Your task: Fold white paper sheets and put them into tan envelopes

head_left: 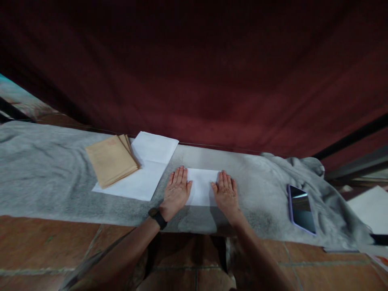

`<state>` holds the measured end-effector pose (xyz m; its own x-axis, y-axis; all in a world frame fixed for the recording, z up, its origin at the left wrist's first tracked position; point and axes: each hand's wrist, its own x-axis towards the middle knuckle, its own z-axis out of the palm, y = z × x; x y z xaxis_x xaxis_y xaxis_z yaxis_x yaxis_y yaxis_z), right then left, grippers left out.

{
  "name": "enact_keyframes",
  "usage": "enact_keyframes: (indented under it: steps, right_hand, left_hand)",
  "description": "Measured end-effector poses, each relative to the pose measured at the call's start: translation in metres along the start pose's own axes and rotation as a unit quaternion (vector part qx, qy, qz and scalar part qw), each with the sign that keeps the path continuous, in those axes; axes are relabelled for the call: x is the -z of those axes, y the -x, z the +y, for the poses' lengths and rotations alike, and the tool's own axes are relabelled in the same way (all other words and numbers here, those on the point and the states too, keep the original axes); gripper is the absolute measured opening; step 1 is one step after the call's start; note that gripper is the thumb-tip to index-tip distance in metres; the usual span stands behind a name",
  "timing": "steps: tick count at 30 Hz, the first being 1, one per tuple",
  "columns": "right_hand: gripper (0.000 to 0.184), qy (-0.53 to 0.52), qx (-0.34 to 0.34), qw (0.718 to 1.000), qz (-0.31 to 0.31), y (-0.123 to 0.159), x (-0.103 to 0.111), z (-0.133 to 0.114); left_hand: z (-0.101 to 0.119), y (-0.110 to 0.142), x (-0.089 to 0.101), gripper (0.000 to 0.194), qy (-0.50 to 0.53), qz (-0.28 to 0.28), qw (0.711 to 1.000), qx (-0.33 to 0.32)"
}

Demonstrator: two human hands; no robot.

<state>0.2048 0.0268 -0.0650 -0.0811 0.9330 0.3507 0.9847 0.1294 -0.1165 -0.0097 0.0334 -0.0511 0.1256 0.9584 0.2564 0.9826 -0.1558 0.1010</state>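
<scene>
A white sheet of paper (202,188) lies flat on the grey cloth in front of me, its visible part a wide rectangle. My left hand (176,189) rests palm down over its left edge, fingers stretched out and pointing away from me. On the right edge lies my right hand (224,192), flat too, with its thumb turned inward over the paper. Neither hand grasps anything. Left of my left hand are larger white sheets (151,171), with a stack of brown paper envelopes (112,159) lying partly on top of them.
The grey cloth (45,169) covers a long narrow surface and bunches up at the right. A phone in a purple case (303,210) lies on it. Dark red fabric (212,97) hangs behind. White paper (371,208) shows at the far right, and below are brown floor tiles (45,242).
</scene>
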Motion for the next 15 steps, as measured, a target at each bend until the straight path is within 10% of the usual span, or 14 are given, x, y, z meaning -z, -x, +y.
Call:
enact_keyframes:
  steps: [15]
  right_hand:
    - [0.054, -0.110, 0.133, 0.983, -0.064, 0.003, 0.002, -0.051]
  left_hand:
    - [0.029, 0.021, 0.000, 0.056, 0.027, -0.028, 0.988, -0.152]
